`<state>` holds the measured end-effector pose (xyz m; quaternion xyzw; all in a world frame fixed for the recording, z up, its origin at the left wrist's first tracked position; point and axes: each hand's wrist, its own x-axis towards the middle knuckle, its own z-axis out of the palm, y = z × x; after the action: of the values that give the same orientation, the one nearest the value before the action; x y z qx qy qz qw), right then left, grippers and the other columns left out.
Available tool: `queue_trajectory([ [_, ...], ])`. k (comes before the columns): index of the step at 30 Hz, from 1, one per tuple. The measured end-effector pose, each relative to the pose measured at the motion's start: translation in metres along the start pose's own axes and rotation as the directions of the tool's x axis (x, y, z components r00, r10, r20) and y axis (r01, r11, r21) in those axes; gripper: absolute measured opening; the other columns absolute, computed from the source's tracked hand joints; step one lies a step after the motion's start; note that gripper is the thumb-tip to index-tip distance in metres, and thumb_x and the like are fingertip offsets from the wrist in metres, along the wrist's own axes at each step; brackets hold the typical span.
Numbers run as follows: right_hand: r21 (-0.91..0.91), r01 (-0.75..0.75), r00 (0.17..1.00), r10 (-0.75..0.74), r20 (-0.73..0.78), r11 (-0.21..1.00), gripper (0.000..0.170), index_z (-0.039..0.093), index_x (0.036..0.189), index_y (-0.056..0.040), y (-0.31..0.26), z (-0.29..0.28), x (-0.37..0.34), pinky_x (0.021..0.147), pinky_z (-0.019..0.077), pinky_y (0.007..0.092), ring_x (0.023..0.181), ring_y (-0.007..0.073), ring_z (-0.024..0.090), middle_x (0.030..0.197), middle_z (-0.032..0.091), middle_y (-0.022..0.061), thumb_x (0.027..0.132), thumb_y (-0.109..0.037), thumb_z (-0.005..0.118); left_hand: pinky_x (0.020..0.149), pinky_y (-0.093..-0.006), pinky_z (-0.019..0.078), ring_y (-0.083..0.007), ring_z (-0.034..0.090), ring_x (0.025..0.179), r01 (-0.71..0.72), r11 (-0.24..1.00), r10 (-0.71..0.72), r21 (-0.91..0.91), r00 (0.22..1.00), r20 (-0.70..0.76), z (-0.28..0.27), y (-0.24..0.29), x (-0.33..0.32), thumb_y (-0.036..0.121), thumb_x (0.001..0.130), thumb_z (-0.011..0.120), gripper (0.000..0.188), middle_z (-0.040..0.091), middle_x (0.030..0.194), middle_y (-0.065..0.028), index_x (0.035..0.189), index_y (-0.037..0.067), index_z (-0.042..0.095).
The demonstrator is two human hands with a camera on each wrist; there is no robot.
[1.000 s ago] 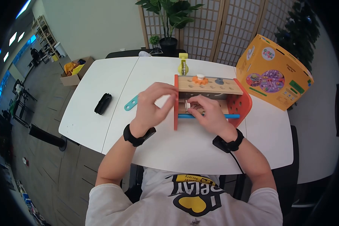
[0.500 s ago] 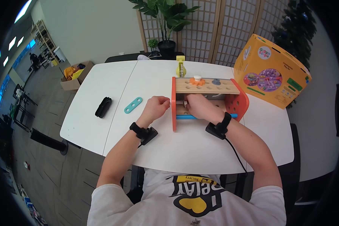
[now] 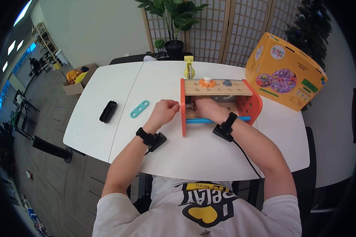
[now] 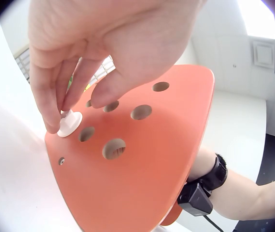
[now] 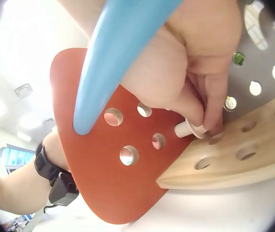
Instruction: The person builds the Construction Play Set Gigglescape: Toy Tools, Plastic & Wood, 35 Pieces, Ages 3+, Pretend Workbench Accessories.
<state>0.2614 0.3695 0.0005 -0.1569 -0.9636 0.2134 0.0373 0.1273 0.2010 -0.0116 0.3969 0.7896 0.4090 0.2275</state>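
A toy workbench has a wooden top [image 3: 235,90], red side panels [image 3: 183,108] with holes, and a blue rod [image 3: 199,121] along its front. My left hand [image 3: 165,112] is at the outer face of the left panel, fingers curled round a white plastic bolt [image 4: 70,124] whose flanged head lies against the panel. Inside the bench, behind the rod, my right hand [image 3: 210,110] pinches a white flanged nut [image 5: 196,128]. The nut is in line with a white shaft [image 5: 181,129] by the panel's inner face. Fingers partly hide both pieces.
An orange gear [image 3: 207,82] and a grey piece [image 3: 227,82] sit on the bench top. A yellow toy [image 3: 189,69] stands behind it. Left lie a teal strip with holes [image 3: 139,109] and a black case [image 3: 108,111]. A large yellow box [image 3: 284,75] stands at right.
My right hand has moved left and deeper into the bench, carrying the white nut to the left panel. My left hand has dropped lower beside that panel, uncovering the teal strip.
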Motion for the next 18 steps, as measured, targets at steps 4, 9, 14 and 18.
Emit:
queue_trajectory([
  [4,0.017,-0.014,1.000,0.014,0.013,1.000,0.015,0.063,0.102,0.0004,-0.003,-0.004,-0.002,0.081,0.0539,0.0461,0.097,0.0402,0.066,0.100,0.067,0.0227,0.088,-0.004,0.062,0.086,-0.0368,0.0564,-0.0287,0.074,0.093,-0.005,1.000,0.005,-0.024,1.000,-0.006,0.002,-0.003,0.001,0.022,0.095,0.063,0.036,0.077,0.101,-0.0209,0.117,-0.004,0.073],
  [9,0.049,0.028,0.999,-0.027,-0.022,0.998,0.013,0.064,0.101,0.0005,0.004,0.002,0.001,0.081,0.0534,0.0459,0.095,0.0404,0.066,0.098,0.067,0.0230,0.088,-0.002,0.061,0.085,-0.0369,0.0566,-0.0285,0.074,0.092,-0.014,1.000,0.014,-0.015,1.000,-0.023,0.004,-0.005,0.002,0.023,0.096,0.063,0.035,0.077,0.100,-0.0208,0.116,-0.004,0.074],
  [14,0.060,0.034,0.997,-0.030,-0.069,0.998,0.014,0.063,0.101,0.0021,0.006,0.008,0.003,0.079,0.0535,0.0462,0.094,0.0408,0.066,0.097,0.067,0.0240,0.088,-0.001,0.060,0.083,-0.0368,0.0568,-0.0284,0.074,0.090,-0.013,1.000,0.013,-0.015,1.000,-0.020,0.005,-0.003,0.001,0.023,0.097,0.063,0.035,0.077,0.099,-0.0204,0.116,-0.004,0.074],
  [18,0.023,0.032,0.999,-0.032,-0.021,0.999,0.015,0.063,0.102,0.0032,0.002,0.001,0.000,0.080,0.0541,0.0458,0.096,0.0407,0.066,0.099,0.067,0.0240,0.087,-0.001,0.062,0.083,-0.0369,0.0570,-0.0290,0.074,0.090,-0.006,1.000,0.005,-0.015,1.000,-0.016,0.006,0.000,0.000,0.022,0.097,0.063,0.035,0.077,0.099,-0.0208,0.117,-0.005,0.073],
])
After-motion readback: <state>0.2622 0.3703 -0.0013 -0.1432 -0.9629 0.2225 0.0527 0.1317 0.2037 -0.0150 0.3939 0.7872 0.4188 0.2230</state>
